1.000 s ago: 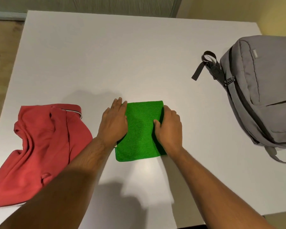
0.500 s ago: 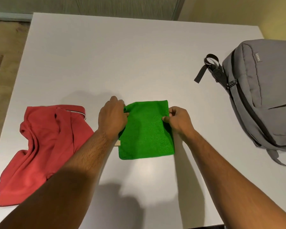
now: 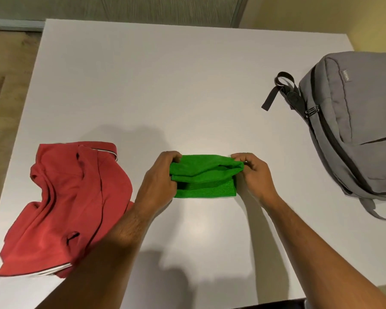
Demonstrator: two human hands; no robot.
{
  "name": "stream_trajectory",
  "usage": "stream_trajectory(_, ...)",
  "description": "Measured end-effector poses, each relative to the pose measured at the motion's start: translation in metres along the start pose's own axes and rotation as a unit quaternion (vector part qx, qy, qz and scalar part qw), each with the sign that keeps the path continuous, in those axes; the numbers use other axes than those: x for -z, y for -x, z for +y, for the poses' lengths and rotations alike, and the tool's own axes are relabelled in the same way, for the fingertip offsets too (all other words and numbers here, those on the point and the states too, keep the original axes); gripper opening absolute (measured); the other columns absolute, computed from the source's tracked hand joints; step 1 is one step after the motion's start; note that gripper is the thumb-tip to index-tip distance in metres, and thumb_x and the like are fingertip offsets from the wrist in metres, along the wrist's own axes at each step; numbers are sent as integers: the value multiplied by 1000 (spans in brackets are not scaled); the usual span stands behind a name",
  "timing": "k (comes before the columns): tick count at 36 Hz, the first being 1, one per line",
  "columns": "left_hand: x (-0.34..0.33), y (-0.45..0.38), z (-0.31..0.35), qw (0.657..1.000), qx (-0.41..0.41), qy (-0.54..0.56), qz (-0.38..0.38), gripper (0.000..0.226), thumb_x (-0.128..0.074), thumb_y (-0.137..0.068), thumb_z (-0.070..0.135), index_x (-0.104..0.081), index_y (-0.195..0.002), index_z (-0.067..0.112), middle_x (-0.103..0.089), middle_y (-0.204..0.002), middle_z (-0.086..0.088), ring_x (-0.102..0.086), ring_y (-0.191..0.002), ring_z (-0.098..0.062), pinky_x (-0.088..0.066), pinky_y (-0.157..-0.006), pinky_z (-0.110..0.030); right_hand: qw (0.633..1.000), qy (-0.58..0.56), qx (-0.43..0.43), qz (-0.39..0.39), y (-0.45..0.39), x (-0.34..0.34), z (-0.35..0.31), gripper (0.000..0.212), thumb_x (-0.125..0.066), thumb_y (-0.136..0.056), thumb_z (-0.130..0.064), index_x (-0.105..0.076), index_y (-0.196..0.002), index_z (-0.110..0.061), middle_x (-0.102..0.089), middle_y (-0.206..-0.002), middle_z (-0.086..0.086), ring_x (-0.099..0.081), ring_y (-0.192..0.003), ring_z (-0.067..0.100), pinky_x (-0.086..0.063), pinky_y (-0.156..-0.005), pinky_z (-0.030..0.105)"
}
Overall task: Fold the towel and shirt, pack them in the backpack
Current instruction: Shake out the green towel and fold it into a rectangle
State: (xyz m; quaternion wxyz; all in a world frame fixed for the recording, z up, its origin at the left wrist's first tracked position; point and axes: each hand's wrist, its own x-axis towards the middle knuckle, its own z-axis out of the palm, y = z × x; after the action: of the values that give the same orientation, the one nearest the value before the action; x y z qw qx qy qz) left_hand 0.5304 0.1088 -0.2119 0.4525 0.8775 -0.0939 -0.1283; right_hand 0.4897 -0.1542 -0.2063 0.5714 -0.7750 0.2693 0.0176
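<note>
Towel (image 3: 204,177), bright green, sits toward the near edge of the white worktop (image 3: 187,85), roughly midway between its left and right sides, and both hands are on it. Left hand (image 3: 159,181) grips the towel's left end, fingers curled over the cloth; right hand (image 3: 253,172) pinches the right end, thumb and fingertips closed on a bunched corner. Between them the upper layer is lifted and puckered, doubling over a flat lower layer that lies on the worktop nearest the person. Both forearms reach in from the near edge.

Over by the left edge lies the red shirt (image 3: 71,204), rumpled and unfolded, collar pointing toward the far side, white-trimmed hem close to the near left corner. It lies near the left forearm, which hides part of its edge. At the right edge rests the grey backpack (image 3: 352,130), well apart from the towel, main zipper appearing closed, its dark strap loop (image 3: 276,90) trailing onto the worktop toward the middle.
</note>
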Motion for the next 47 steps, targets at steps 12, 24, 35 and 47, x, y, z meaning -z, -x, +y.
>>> stream_trajectory(12, -17, 20, -4, 989, 38, 107, 96, 88, -33, -85, -20, -38, -148, 40, -46, -137, 18, -54, -123, -4, -49, -98, -24, 999, -11, -5, 46, 15, -9, 12, 11, -80, -87, -11, -71, -93, -13, -72, -117, -9, -69, -106, 11, -54, -94, 30)
stream_trajectory(24, -11, 0, 8, 965, 189, 143, 112, 41, -72, -94, 31, -50, -128, 23, -64, -105, 2, -62, -92, -3, -40, -69, -15, 993, 98, 71, 0, 36, -9, 6, 24, -79, -90, -20, -69, -111, -23, -52, -133, -11, -53, -122, -6, -44, -97, 16)
stream_trajectory(35, -14, 4, 10, 962, 206, 152, 92, 35, -70, -94, 36, -50, -122, 32, -69, -98, -1, -67, -92, -14, -51, -72, -32, 986, 80, -48, 139, 61, -24, 5, 40, -78, -90, -40, -59, -119, -19, -53, -121, 3, -61, -96, 6, -47, -72, 15)
stream_trajectory(47, -18, 16, -4, 974, 151, 154, 64, 29, -59, -91, -1, -57, -90, 28, -61, -91, 3, -56, -80, -16, -43, -70, -34, 992, 43, -114, 45, 72, -22, 9, 39, -73, -91, -15, -50, -120, -26, -67, -105, -6, -67, -90, 11, -51, -71, 32)
